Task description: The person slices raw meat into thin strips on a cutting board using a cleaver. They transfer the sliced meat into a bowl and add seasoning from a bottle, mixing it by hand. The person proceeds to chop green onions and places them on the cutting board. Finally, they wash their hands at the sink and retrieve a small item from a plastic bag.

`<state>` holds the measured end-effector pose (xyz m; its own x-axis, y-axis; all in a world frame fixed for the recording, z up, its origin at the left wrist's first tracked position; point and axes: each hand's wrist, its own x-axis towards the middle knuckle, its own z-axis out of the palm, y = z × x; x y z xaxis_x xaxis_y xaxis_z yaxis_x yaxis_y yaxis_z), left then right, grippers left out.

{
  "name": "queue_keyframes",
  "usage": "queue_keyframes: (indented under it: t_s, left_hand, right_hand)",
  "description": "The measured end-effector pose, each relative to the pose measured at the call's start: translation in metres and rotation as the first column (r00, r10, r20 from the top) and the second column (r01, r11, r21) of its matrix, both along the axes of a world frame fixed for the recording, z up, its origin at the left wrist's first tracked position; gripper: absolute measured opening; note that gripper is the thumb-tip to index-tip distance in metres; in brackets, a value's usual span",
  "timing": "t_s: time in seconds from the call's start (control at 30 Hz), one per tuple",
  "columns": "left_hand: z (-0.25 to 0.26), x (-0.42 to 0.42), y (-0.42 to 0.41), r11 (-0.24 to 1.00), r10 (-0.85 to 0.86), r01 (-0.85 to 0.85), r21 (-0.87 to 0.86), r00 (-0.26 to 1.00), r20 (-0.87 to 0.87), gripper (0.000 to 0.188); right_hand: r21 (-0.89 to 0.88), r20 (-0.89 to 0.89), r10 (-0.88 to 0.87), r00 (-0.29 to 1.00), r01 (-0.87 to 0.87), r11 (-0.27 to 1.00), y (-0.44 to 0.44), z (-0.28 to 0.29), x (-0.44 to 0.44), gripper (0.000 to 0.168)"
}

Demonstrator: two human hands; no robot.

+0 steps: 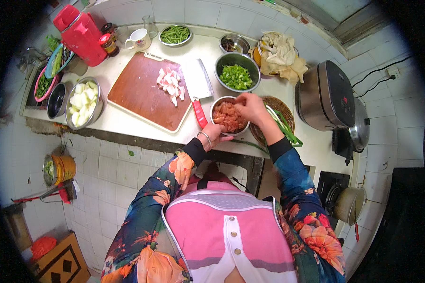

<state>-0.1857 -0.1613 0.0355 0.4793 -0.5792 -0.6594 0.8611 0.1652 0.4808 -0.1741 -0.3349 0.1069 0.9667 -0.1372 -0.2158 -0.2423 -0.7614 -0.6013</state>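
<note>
A metal bowl of cut raw meat (226,116) stands near the counter's front edge. My left hand (215,135) holds the bowl's rim at its lower left. Over the bowl's right side is my right hand (249,107), fingers bent together at the meat; whether they pinch a piece is hidden. A cleaver (199,79) with a red handle lies left of the bowl, its blade beside the chopping board (138,88). Pale sliced fatty meat (170,85) rests on the board. Behind the meat bowl is a metal bowl of chopped green vegetable (236,76).
Spring onions (281,123) lie on a wicker tray (274,104) at the right, before a rice cooker (326,95). A bowl of pale chunks (83,102), a red thermos (79,35) and a mug (139,39) stand left. Cut green beans (175,34) are at the back.
</note>
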Motion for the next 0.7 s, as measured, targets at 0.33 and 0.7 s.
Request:
queue_keyframes:
  t_s: [0.33,0.7]
  left_hand:
    - [-0.001,0.038,0.017,0.797,-0.571,0.514,0.318,0.813,0.118,0.030]
    - [-0.040,0.052,0.068,0.945,-0.256,0.234,0.230,0.964,0.071,0.028]
  right_hand:
    - [0.618,-0.434,-0.644,0.630,0.728,0.296,-0.022,-0.053,0.060,0.026]
    - [0.567,-0.317,-0.656,0.685,0.691,0.448,-0.005,-0.059,0.088,0.028]
